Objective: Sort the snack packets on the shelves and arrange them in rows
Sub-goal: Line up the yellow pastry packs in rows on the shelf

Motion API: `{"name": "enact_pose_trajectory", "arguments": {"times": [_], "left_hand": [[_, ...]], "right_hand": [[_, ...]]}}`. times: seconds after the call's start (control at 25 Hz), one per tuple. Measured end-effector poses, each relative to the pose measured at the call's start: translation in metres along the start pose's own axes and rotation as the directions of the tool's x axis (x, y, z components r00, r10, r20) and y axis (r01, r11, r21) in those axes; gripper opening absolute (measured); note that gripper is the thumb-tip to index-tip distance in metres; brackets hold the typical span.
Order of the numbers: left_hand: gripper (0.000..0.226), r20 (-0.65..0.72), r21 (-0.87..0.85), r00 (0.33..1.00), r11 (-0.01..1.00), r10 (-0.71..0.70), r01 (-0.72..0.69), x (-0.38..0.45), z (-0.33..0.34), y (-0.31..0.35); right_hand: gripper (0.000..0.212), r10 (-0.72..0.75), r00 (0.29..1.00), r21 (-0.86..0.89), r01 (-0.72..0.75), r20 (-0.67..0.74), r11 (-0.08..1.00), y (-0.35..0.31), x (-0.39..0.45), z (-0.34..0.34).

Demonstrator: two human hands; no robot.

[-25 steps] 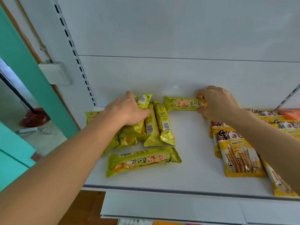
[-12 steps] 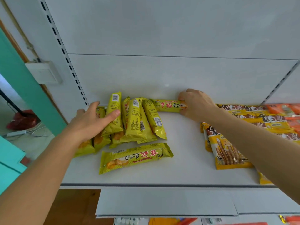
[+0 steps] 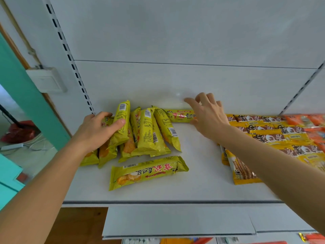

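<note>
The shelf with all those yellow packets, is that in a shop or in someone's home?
Most likely a small shop. The white shelf hangs on a slotted upright like retail racking, many identical yellow-green snack packets lie on it, and rows of orange-yellow packets fill its right side. More goods show on the shelf below.

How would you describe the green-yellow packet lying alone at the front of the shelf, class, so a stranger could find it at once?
Start at the white shelf and find the bunch of green-yellow packets under the left hand. Just in front of that bunch lies the lone packet. Unlike the others, it lies crosswise, touching none, its red lettering upside down.
</note>
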State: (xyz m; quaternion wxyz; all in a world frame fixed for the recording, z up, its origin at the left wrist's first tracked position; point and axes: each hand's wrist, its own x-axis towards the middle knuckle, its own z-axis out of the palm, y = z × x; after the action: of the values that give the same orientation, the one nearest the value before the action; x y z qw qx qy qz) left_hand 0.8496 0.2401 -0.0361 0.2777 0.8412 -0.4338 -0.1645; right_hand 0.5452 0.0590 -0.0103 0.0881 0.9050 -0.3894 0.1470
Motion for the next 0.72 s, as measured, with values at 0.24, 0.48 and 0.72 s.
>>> {"name": "enact_pose_trajectory", "arguments": {"times": [0.24, 0.48, 0.72], "left_hand": [[0.116, -0.004, -0.063, 1.000, 0.998, -0.014, 0.014, -0.005, -0.004, 0.004], [0.104, -0.006, -0.128, 1.000, 0.992, -0.012, 0.011, -0.004, -0.014, -0.002], [0.108, 0.028, -0.060, 0.996, 0.994, 0.090, -0.088, 0.012, -0.025, -0.012]], "right_hand": [[0.048, 0.032, 0.948, 0.505, -0.197, 0.316, 0.840, -0.081, -0.006, -0.009], [0.051, 0.101, 0.939, 0.563, -0.280, 0.328, 0.777, -0.104, -0.010, -0.005], [0.057, 0.127, 0.923, 0.557, -0.325, 0.364, 0.764, -0.128, -0.001, -0.007]]}}
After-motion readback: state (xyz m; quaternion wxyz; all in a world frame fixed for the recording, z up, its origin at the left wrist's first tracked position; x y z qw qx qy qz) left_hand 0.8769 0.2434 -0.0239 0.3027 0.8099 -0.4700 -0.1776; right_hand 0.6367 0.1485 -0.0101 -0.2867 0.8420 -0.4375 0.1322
